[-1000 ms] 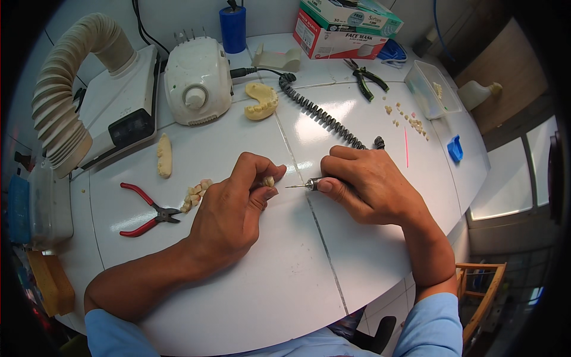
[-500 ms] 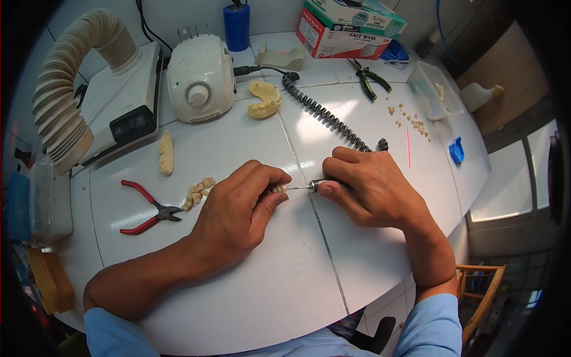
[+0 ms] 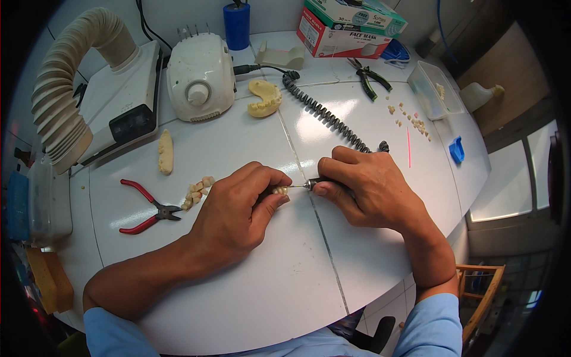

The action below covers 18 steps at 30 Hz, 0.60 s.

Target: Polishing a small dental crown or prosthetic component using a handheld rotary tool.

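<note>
My left hand [image 3: 234, 207] pinches a small cream-yellow dental piece [image 3: 280, 190] that looks like joined teeth; fingers cover most of it. In my right hand [image 3: 373, 189], a rotary handpiece [image 3: 310, 184] is gripped like a pen, its thin metal bur pointing left. The bur's tip is at the dental piece, but contact is too small to make out. A black coiled cord [image 3: 333, 122] runs from behind my right hand to the white control box [image 3: 201, 77]. Left of my left hand lie several loose tooth-coloured pieces [image 3: 196, 193] beside red-handled cutters [image 3: 151, 209].
At the back are a horseshoe dental cast [image 3: 264, 100], mask boxes [image 3: 342, 41] and black-green pliers [image 3: 369, 77]. A long cast [image 3: 165, 153] and a hose-topped white machine [image 3: 119, 101] stand left. Small teeth [image 3: 418, 126], a pink stick [image 3: 408, 147] and a clear container [image 3: 433, 92] lie right.
My right hand has shifted slightly left, bringing the handpiece closer to my left fingers. The dental piece has turned a little and shows more of its row of teeth.
</note>
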Each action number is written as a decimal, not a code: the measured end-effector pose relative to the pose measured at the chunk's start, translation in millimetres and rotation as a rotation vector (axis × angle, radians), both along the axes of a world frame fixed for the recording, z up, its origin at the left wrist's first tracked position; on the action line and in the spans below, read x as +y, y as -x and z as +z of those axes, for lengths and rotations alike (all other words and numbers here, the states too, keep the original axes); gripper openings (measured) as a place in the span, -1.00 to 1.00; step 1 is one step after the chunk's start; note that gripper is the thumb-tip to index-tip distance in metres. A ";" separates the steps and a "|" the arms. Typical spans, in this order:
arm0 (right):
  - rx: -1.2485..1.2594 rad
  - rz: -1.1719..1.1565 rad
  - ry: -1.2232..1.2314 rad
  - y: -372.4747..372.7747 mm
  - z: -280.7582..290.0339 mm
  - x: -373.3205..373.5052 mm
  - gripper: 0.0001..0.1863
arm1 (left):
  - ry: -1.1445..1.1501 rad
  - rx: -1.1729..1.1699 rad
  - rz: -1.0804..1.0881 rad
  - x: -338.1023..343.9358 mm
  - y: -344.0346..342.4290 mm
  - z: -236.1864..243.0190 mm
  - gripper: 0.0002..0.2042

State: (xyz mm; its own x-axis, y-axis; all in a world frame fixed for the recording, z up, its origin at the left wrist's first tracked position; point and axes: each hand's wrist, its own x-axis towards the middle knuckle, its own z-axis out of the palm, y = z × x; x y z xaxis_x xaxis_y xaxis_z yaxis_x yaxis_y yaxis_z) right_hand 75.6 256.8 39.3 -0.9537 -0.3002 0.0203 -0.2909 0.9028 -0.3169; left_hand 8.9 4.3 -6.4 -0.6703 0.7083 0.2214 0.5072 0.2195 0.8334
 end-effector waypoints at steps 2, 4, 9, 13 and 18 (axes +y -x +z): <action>0.014 0.017 0.021 0.2 -1.0 0.5 -0.68 | 0.015 -0.004 -0.003 -0.4 -0.1 1.3 -0.83; 0.004 0.011 0.021 0.0 -0.5 0.3 -0.69 | 0.021 -0.009 -0.003 -0.3 0.2 1.9 -0.83; -0.006 0.012 0.025 -0.2 0.6 0.8 -0.71 | 0.019 -0.011 -0.006 -0.3 0.0 1.4 -0.83; -0.011 -0.004 0.027 0.2 0.8 -0.7 -0.71 | 0.019 -0.016 -0.005 -0.6 0.5 1.7 -0.83; 0.002 0.004 0.036 0.2 0.5 0.1 -0.72 | 0.027 -0.026 0.000 -0.6 0.3 3.1 -0.84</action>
State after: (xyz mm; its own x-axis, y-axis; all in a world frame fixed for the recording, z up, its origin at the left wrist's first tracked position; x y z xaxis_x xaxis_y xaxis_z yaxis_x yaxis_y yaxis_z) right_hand 75.3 256.9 39.8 -0.9525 -0.3028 0.0327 -0.2948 0.8898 -0.3485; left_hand 8.6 3.8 -3.3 -0.6757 0.7137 0.1847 0.4853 0.2420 0.8402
